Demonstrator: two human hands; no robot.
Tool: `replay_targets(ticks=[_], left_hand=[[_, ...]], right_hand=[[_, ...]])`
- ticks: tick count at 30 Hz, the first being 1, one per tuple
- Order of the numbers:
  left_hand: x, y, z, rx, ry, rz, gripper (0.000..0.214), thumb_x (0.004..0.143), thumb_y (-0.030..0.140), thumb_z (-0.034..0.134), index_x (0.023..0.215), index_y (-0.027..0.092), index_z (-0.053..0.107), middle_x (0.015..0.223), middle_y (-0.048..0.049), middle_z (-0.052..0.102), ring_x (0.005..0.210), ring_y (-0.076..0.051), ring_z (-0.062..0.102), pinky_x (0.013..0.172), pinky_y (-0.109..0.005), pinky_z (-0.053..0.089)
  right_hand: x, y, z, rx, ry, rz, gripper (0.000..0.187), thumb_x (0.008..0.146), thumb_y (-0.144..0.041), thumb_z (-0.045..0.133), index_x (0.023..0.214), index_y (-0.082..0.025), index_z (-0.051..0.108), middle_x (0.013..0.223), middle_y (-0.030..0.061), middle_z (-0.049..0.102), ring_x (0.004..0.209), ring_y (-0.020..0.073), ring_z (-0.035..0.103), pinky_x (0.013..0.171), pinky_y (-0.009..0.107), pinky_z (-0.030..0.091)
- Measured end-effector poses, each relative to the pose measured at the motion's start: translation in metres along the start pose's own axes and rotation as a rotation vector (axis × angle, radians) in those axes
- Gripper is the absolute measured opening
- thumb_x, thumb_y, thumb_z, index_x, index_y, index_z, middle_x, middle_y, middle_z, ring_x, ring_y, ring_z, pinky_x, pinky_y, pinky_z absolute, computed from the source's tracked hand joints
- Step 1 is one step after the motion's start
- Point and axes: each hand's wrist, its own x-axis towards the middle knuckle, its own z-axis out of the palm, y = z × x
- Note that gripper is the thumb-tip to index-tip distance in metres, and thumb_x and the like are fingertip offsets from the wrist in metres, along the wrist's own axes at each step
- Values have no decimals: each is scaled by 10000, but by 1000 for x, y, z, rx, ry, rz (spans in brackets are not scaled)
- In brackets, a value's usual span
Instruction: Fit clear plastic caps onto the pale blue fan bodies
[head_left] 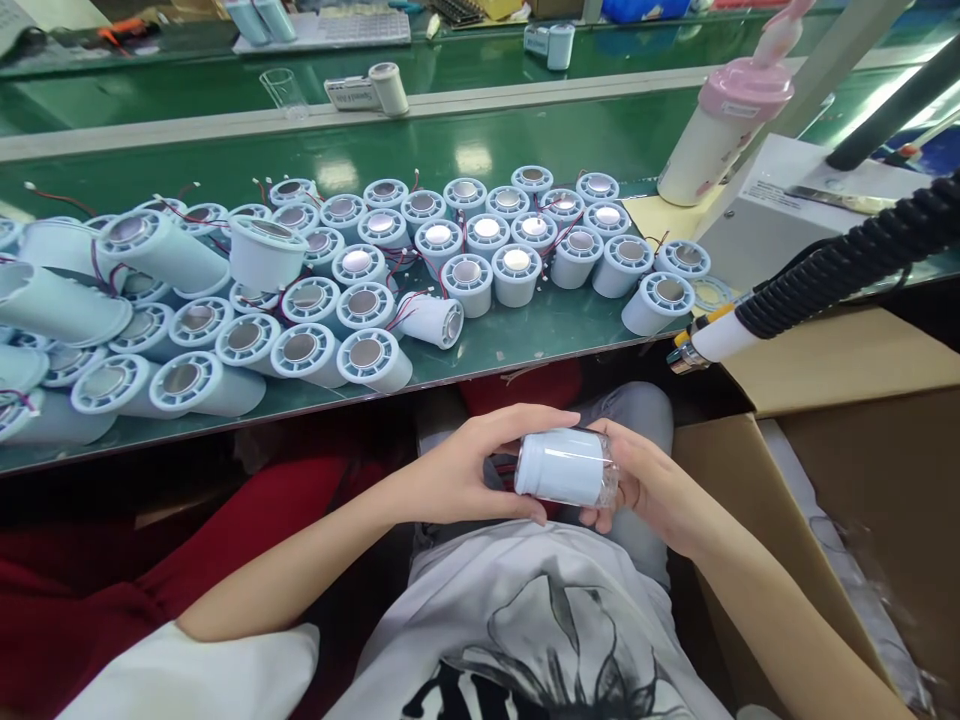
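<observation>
Both my hands hold one pale blue cylinder part (564, 467) over my lap, below the table edge. My left hand (472, 465) wraps its left end, fingers curled over the top and thumb beneath. My right hand (651, 488) cups the right end, where a clear cap sits. Thin red wires show between my left fingers and the part. On the green table (525, 335) above lie several more of the same cylinders (360, 300), most standing with a round metal disc facing up, some tipped on their sides, with red and white wires among them.
A tool with a white tip and black coiled hose (750, 330) hangs at the right table edge. An open cardboard box (847, 470) stands to my right. A pink-lidded bottle (720, 130) and a white machine (795, 200) are at the back right. A clear cup (283, 92) stands behind.
</observation>
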Motion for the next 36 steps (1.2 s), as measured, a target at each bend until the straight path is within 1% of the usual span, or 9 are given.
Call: replay_targets(ticks=[10,14,16,19,21,24,27,30,36], left_hand=[[1,-1,0,13,18,76,722,707,229,834,1362,306,540,1439,-102,523,1337,-292,488,1084,-431,447],[-1,7,5,-43,36,-16,617,768,240,782,1334,288,541,1371,-93,551,1270,-258,535,964,-348,534],[-3,12,7,-106,57,-104,602,791,266,760,1343,268,518,1363,-100,545,1213,-248,570,929,-341,555],[-4,17,8,-209,77,-212,611,816,297,732,1370,257,476,1349,-107,549,1110,-234,622,902,-359,568],[-5,18,8,-258,63,-249,626,827,323,720,1388,256,450,1305,-106,576,1063,-234,640,879,-369,573],[-4,17,5,-292,19,-264,682,814,362,734,1416,264,429,1279,-105,593,1027,-238,653,848,-365,577],[-3,17,2,-224,-5,-191,776,727,293,821,1417,286,467,1389,-94,533,1182,-267,588,944,-350,540],[-4,18,0,-242,-28,-166,740,761,219,787,1426,302,472,1459,-87,484,1280,-270,528,1004,-357,514],[-5,5,5,-471,-82,-301,813,764,186,779,1466,353,406,1374,-57,579,1152,-216,615,981,-346,515]], right_hand=[[7,-2,5,78,-122,255,699,771,-817,519,719,-128,629,593,61,659,416,96,598,383,135,464],[7,2,5,10,-180,261,797,815,-865,325,655,-137,608,526,46,603,353,79,529,323,132,396],[3,5,4,-176,-123,55,820,861,-838,227,846,-136,650,633,76,656,424,125,591,357,181,459],[-3,9,-1,-502,25,-392,723,841,-720,556,1344,-207,476,1242,165,630,971,273,695,747,375,620],[-6,9,-6,-758,46,-697,683,839,-424,748,1420,-317,406,1482,112,453,1296,309,514,1028,474,500],[-8,8,-9,-1031,19,-954,552,883,-115,679,1343,-381,528,1460,41,501,1331,263,491,1085,443,458],[-8,7,-8,-760,12,-705,533,862,-283,742,1355,-333,548,1347,68,606,1187,261,618,955,359,570],[-9,6,-6,-396,-23,-445,525,834,-414,757,1321,-305,595,1176,67,696,927,228,716,790,317,625],[-8,9,-5,-313,-16,-301,507,780,-167,799,1230,-360,670,765,-56,713,667,123,660,721,229,569]])
